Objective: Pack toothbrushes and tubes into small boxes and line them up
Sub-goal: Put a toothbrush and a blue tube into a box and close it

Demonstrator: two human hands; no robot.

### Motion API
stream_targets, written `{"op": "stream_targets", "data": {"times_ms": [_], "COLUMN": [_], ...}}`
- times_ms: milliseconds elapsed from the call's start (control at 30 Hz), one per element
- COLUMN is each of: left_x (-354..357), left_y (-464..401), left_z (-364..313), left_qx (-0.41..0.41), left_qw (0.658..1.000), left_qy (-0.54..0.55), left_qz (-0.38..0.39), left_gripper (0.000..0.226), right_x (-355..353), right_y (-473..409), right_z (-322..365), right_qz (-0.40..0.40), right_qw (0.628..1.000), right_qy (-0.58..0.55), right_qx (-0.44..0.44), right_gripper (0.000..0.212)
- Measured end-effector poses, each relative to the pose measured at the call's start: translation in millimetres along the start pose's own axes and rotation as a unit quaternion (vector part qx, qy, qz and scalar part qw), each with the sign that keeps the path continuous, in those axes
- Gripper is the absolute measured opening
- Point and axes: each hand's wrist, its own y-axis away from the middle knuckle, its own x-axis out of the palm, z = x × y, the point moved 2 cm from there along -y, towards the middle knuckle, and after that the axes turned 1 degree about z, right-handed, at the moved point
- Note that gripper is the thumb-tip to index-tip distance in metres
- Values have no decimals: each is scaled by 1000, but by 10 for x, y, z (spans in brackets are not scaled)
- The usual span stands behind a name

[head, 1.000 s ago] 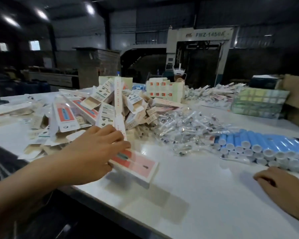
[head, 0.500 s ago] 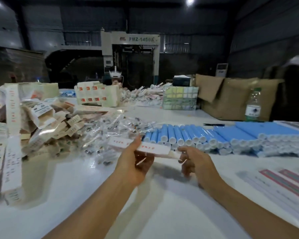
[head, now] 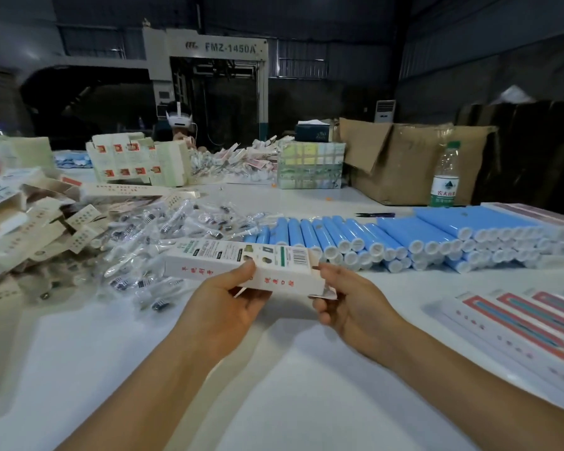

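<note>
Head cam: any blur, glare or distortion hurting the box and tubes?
Head view: the box, held by left hand and right hand, is sharp enough to show its barcode, though the small print is soft; blue tubes carry mild highlights, no blown glare; wide-angle bending and blur grow toward the edges, smearing the packed boxes; background dim.

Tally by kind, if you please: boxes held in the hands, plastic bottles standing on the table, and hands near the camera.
White printed cardboard box, held: 1
Clear plastic bottle, green label: 1
Left hand, right hand: 2
Total: 4
</note>
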Motion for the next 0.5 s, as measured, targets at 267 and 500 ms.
{"op": "stream_targets", "data": {"times_ms": [267,500], "left_x": [-83,82], "left_y": [250,149], "left_z": [-450,28], "left_qx": [436,290], "left_qw": [764,257], "left_qy": [-430,-922], "left_qz": [-202,-26], "left_gripper": [81,93], "right_x": [-207,-129], "right_y": [-70,-24], "right_z": [77,35], "right_qz": [-102,-26], "right_qw": [993,987], "right_qy": [52,157], "right_qx": [-25,-16], "right_gripper": [28,25]}}
